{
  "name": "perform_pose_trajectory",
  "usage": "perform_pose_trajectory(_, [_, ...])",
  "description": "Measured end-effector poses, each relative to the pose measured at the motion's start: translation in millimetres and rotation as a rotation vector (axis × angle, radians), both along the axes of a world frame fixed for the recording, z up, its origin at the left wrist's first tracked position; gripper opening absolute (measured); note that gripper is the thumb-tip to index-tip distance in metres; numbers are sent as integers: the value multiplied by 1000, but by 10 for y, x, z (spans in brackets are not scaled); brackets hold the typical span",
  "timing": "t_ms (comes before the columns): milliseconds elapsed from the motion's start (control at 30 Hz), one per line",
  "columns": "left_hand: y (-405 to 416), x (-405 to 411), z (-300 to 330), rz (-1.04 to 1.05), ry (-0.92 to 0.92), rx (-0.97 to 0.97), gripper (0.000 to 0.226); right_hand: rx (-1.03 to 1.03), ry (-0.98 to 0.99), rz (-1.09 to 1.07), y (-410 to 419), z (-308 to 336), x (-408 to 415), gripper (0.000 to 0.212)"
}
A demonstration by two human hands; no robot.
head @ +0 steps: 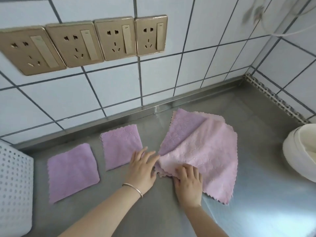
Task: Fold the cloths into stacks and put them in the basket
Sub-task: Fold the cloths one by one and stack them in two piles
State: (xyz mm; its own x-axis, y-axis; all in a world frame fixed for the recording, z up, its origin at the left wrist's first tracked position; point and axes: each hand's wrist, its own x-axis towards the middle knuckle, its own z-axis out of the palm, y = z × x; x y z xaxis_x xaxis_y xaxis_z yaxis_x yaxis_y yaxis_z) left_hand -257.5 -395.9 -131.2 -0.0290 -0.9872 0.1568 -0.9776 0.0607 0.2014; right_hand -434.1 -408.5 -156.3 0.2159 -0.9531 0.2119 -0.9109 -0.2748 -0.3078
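Note:
Two folded purple cloths lie on the steel counter: one (pixel 72 171) at the left, another (pixel 121 146) further back beside it. To the right, a pale pink cloth (pixel 206 156) lies spread over a purple cloth (pixel 183 132), part of which shows at the back left. My right hand (pixel 188 182) presses on the pink cloth's near left corner, fingers curled on its edge. Fingers spread, my left hand (pixel 142 166) rests flat on the counter, its fingertips touching the pink cloth's left corner. The white perforated basket (pixel 13 185) stands at the far left edge.
A white round container (pixel 301 151) sits at the right edge of the counter (pixel 266 194). The tiled wall (pixel 119 93) behind carries several gold socket plates (pixel 114 38). A side wall closes the corner at the back right.

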Motion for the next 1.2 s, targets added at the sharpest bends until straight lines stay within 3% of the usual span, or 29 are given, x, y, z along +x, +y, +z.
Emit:
perform_pose_trajectory(100, [-13,-236,26,-45,65,90,54,76,21,26,-81,110,-172,24])
perform_pose_trajectory(267, [-49,-406,114,-38,20,269,43,233,-36,73,-169,157,-469,23])
perform_pose_trajectory(467, [-110,-559,234,10,12,323,40,460,-371,47,-301,413,-592,36])
perform_pose_trajectory(600, [-191,-659,330,110,182,207,36,348,-376,60,-402,769,-661,10])
perform_pose_trajectory(700, [-201,-666,531,178,352,133,35,215,-188,180,-468,1072,-805,20])
perform_pose_trajectory(833, [-48,-451,859,115,285,-31,28,97,87,427,-573,1368,-920,23])
perform_pose_trajectory(933, [113,-182,1106,97,271,-125,29,-29,204,461,-681,1615,-915,27])
perform_pose_trajectory(1100, [610,416,1616,221,283,-122,48,-46,54,360,-665,1999,-635,5])
perform_pose_trajectory(1200, [832,791,1884,299,265,-123,39,31,14,363,-617,2223,-325,9])
